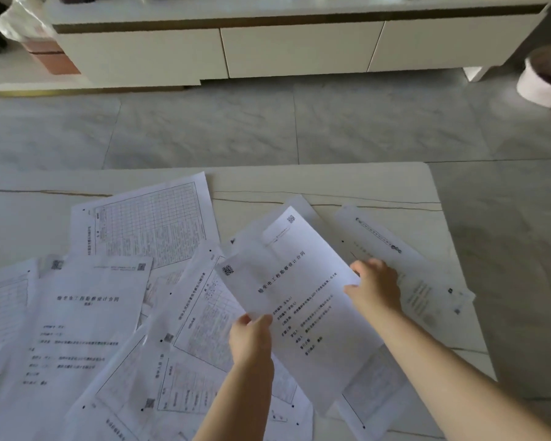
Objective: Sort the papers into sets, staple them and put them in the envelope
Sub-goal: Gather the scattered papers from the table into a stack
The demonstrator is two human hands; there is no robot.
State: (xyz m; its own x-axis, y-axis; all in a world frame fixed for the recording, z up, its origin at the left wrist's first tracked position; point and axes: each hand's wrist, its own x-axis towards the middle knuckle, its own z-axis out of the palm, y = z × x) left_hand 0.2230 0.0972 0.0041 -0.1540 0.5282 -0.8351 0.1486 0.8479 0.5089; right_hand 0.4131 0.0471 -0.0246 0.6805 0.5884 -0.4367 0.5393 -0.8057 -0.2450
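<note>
Paperwork is spread loose over the pale marble-patterned counter [331, 186], unsorted: gridded form sheets [147, 218] at the far left, a title sheet [86, 319] at near left, further forms overlapping along the near edge. No stapler or envelope is visible in the head view.

One title page [299, 291] is raised clear of the pile, tilted, its long axis running from far-left to near-right across the centre of the spread. The left hand [252, 338] pinches its near-left edge, thumb on top. The right hand [376, 288] has its fingers curled round the page's right edge at about mid-length. Both hands are therefore occupied with the same sheet; neither is free.

A further sheet [404, 268] lies flat just beyond and to the right of the right hand, long axis roughly parallel to the held page. The matching title sheet lies well to the left, nearer the left hand.

Judgement: sorting is at an early stage. The right hand is better placed for the right-side sheet; the left-side pile falls to the left hand.
</note>
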